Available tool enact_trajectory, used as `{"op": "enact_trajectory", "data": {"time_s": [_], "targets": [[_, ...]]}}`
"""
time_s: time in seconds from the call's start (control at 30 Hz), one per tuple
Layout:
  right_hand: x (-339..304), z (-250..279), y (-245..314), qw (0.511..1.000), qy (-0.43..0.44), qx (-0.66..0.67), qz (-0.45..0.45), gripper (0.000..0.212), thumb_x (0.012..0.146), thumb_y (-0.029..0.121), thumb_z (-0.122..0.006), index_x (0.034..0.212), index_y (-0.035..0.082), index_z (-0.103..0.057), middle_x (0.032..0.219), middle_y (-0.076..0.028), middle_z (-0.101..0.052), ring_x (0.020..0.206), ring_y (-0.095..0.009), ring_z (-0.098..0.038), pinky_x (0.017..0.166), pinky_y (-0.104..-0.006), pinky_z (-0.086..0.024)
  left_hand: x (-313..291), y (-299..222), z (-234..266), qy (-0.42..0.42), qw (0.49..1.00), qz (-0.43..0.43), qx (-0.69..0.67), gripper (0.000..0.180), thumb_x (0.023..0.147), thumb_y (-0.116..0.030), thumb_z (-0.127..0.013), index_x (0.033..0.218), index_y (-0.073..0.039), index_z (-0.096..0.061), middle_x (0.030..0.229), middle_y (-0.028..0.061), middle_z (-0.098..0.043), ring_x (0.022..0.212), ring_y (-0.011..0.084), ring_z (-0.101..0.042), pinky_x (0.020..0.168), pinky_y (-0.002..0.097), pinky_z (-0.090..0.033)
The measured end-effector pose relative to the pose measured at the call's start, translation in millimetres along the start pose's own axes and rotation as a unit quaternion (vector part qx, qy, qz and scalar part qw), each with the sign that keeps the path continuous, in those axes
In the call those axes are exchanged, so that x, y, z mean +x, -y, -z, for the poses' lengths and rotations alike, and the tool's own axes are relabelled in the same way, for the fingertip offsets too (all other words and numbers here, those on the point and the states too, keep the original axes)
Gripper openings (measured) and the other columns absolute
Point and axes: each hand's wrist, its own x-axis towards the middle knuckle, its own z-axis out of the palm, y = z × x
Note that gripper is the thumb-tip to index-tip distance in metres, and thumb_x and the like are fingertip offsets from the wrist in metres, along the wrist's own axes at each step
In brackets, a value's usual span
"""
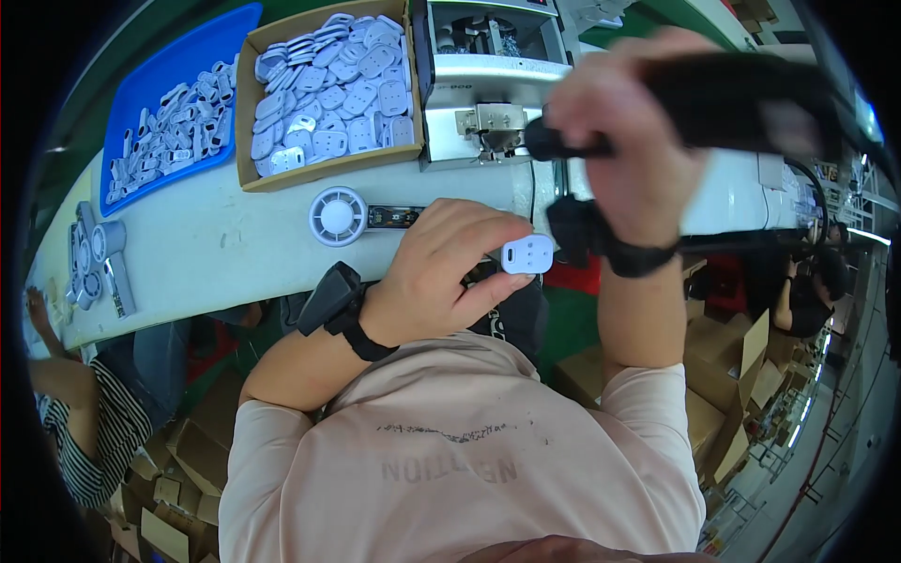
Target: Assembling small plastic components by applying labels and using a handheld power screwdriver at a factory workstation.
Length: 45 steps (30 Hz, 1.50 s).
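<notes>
1. The white tabletop (216,258) stretches between a round-headed fan (338,217) and pale fan parts (108,241) farther left; its near edge curves beside the left forearm.
2. The left hand (446,263) pinches a smooth, rounded white cap (535,253) near that edge, right of the fan.
3. The right hand (633,131), apart and blurred, curls around a black elongated tool (751,98).
4. Beyond, a cardboard box (241,122) and blue tray (155,80) hold heaped white pieces (333,94).
</notes>
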Motion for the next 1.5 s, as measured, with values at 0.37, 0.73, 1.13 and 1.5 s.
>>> {"op": "enact_trajectory", "data": {"time_s": [0.37, 0.73, 1.13, 1.5], "targets": [[-29.7, -3.8, -8.1, 0.977, -0.017, -0.125, -0.171, 0.034, 0.091, -0.007, -0.069, 0.12, 0.005, -0.055, 0.083, -0.01, -0.065, 0.065, -0.02, -0.062, 0.065, -0.0381, -0.055, -10.0, 2.6, 2.3, -0.015, 0.999, 0.018, -0.022, 0.04, 0.086, -0.018, -0.085, 0.121, -0.004, -0.07, 0.117, 0.012, -0.074, 0.102, 0.0336, -0.069, 0.09, 0.0424, -0.052], [16.1, 3.6, -56.9, 0.96, 0.138, 0.006, 0.242, 0.047, 0.084, 0.005, -0.086, 0.119, 0.004, -0.054, 0.081, -0.009, -0.066, 0.07, -0.015, -0.065, 0.066, -0.0285, -0.055, -13.0, 2.6, 3.4, -0.019, 0.999, 0.015, -0.034, 0.04, 0.087, -0.019, -0.084, 0.122, -0.004, -0.07, 0.119, 0.0113, -0.075, 0.103, 0.0324, -0.07, 0.091, 0.0421, -0.052], [-34.3, 13.7, 40.7, 0.999, 0.045, -0.006, 0.02, 0.045, 0.101, 0.008, -0.06, 0.144, 0.013, -0.05, 0.08, -0.002, -0.053, 0.065, -0.014, -0.053, 0.062, -0.0332, -0.048, -4.7, 7.2, 1.6, -0.008, 1.0, 0.0, -0.029, 0.042, 0.085, -0.016, -0.085, 0.122, -0.004, -0.071, 0.116, 0.0121, -0.075, 0.1, 0.0325, -0.07, 0.089, 0.0423, -0.052], [-41.5, -3.8, 88.0, 0.993, 0.119, 0.007, -0.004, 0.043, 0.101, 0.011, -0.061, 0.141, 0.018, -0.047, 0.089, -0.001, -0.055, 0.069, -0.014, -0.055, 0.068, -0.0324, -0.048, 10.9, 6.0, -12.6, -0.012, 0.999, 0.02, -0.027, 0.042, 0.083, -0.014, -0.085, 0.122, -0.004, -0.071, 0.111, 0.0121, -0.074, 0.098, 0.0331, -0.068, 0.087, 0.0425, -0.051]]}}
